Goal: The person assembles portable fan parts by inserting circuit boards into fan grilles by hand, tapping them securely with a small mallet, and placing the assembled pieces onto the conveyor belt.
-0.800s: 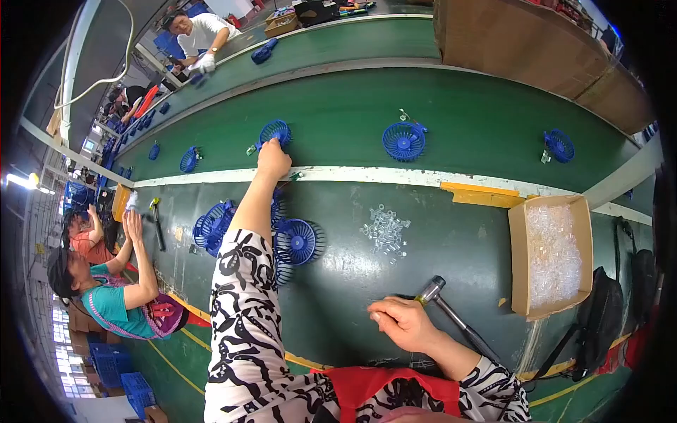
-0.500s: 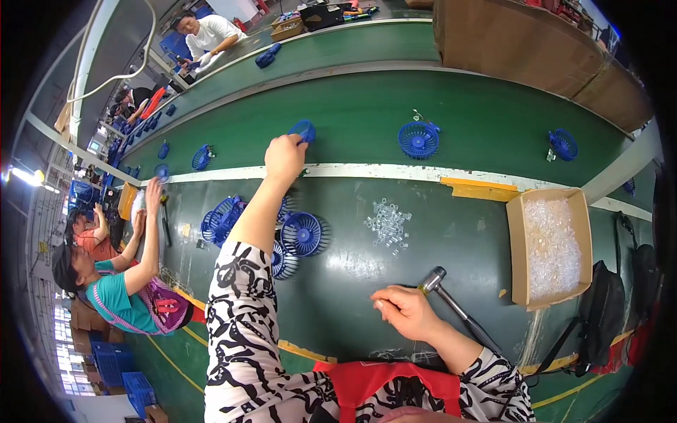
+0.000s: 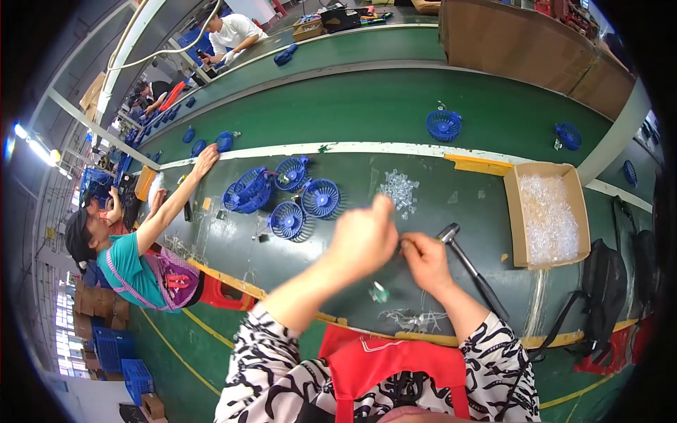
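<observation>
My left hand [image 3: 363,243] is closed and smeared by motion above the table, just left of my right hand. Whatever it holds is hidden. A small blurred green-and-white piece [image 3: 379,290] shows below it; I cannot tell whether it hangs from the hand. The thumb and forefinger of my right hand [image 3: 427,262] are pressed together, on something too small to make out. Right beside it lies a hammer [image 3: 471,271] with a dark handle. Beyond my hands is a pile of small clear plastic pieces [image 3: 400,190]. Several round blue slatted fan grilles [image 3: 320,198] sit to the left.
An open cardboard box [image 3: 520,236] of clear pieces stands at the right, beside a black bag [image 3: 599,289]. More blue grilles [image 3: 443,125] lie on the green conveyor belt [image 3: 338,106] beyond a white rail. A co-worker [image 3: 141,261] at left reaches toward the belt.
My left hand has come back from the belt to beside my right hand; the grille it touched no longer shows there. The green-and-white piece has appeared. My view has shifted left.
</observation>
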A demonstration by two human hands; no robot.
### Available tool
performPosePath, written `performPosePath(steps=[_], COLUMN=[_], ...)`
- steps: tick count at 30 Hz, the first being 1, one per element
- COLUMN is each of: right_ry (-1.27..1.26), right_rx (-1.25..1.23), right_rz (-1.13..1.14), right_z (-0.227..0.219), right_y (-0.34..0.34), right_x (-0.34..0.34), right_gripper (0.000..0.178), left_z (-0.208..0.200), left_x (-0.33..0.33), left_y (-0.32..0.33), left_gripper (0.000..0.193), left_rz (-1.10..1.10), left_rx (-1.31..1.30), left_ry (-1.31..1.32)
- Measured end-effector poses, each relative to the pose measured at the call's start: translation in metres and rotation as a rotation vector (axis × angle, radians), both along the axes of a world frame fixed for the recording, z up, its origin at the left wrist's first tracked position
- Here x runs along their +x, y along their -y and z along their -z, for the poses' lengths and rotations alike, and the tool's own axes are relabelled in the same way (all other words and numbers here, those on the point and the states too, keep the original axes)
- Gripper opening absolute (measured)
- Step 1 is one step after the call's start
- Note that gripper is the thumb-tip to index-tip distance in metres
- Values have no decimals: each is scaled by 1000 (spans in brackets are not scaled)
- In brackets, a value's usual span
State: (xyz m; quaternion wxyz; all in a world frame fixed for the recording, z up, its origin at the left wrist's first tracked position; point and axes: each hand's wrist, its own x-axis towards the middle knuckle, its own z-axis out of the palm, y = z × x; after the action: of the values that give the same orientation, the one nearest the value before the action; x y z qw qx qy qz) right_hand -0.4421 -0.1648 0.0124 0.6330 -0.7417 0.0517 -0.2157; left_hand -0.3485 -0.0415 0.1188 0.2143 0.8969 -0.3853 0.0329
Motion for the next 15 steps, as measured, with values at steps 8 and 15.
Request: performPosePath(steps=[8,15], right_ry=[-9,-47], right_rx=[15,-6], right_rz=[7,-8], right_z=[9,14], right_y=[2,2], right_x=[5,-3], right_gripper=[12,14], left_z=[50,63], left_x=[-63,-99], left_y=[-46,-78], left_gripper=[19,30], left_rz=[102,263], left_rx=[-227,-185], left_ry=[-90,-43])
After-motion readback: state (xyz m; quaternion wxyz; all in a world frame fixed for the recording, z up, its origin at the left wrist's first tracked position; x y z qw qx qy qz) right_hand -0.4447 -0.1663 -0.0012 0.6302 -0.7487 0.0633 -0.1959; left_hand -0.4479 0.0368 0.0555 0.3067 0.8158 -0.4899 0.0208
